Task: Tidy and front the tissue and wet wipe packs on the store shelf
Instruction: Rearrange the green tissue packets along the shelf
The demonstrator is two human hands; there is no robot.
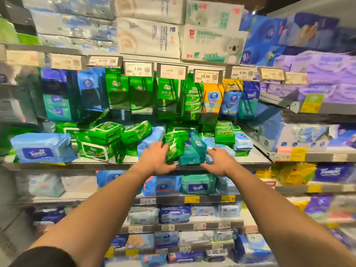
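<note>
Both my arms reach up to the middle shelf (250,160). My left hand (156,160) lies with its fingers spread against a small green wipe pack (174,149) at the shelf's front. My right hand (219,160) touches the right side of a teal tissue pack (189,157) that stands tilted with a second teal-blue pack (198,144) leaning on it. Neither hand's fingers are curled round a pack. Green wet wipe packs (105,132) lie jumbled to the left. A large blue Tempo pack (41,147) sits at the far left.
Green, orange and blue packs hang on hooks above, behind price tags (205,76). Light blue packs (241,141) lie at the right of the shelf. Lower shelves hold a teal Tempo pack (198,185) and blue packs. Large tissue boxes (212,43) stand on top.
</note>
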